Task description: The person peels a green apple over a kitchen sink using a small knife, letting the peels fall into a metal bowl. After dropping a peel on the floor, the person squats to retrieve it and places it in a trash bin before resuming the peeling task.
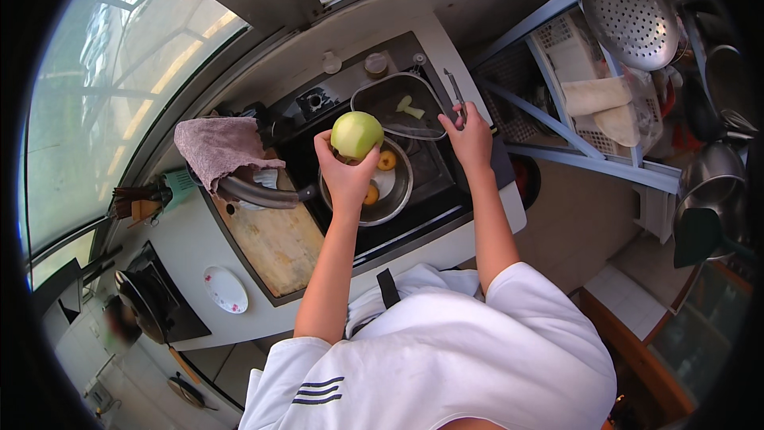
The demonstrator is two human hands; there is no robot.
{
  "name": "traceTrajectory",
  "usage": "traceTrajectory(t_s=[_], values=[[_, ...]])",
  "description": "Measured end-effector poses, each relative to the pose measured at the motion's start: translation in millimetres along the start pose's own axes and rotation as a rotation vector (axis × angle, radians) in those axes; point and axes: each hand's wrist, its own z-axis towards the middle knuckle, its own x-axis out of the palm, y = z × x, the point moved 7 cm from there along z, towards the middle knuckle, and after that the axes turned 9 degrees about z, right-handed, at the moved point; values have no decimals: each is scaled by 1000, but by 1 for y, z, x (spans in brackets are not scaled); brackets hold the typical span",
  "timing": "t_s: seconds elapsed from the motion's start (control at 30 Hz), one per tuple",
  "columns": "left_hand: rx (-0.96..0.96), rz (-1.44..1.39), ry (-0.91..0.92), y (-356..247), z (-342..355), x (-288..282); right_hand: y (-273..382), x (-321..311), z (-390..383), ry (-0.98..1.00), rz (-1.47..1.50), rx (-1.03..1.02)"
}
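While L hand (348, 181) grips green fruit (356, 135) & R hand (470, 140) pinches peeler (455, 91), white ctr (179, 275) runs along window (103, 103).

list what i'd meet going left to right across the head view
White plate, green fruit in the left hand, green peel, peeler in the right hand, perforated metal skimmer.
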Motion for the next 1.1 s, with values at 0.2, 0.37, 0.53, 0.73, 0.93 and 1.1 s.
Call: traceTrajectory(t_s=[0.2,0.37,0.53,0.73,0.93,1.1], values=[[1,3,43,-12,-10,1,68,-18,-22,122,463,-115],[70,-15,31,-24,-12,8,116,-13,-73,417,245,-249],[131,31,92,-29,-15,13,104,-3,-75,438,206,-150],[319,42,262,-56,-18,23,57,22,-46,357,196,-181],[295,411,175,-66,-7,22,-14,44,-14,421,-130,-111],[109,48,-3,-33,1,8,40,1,-23,202,61,-66]])
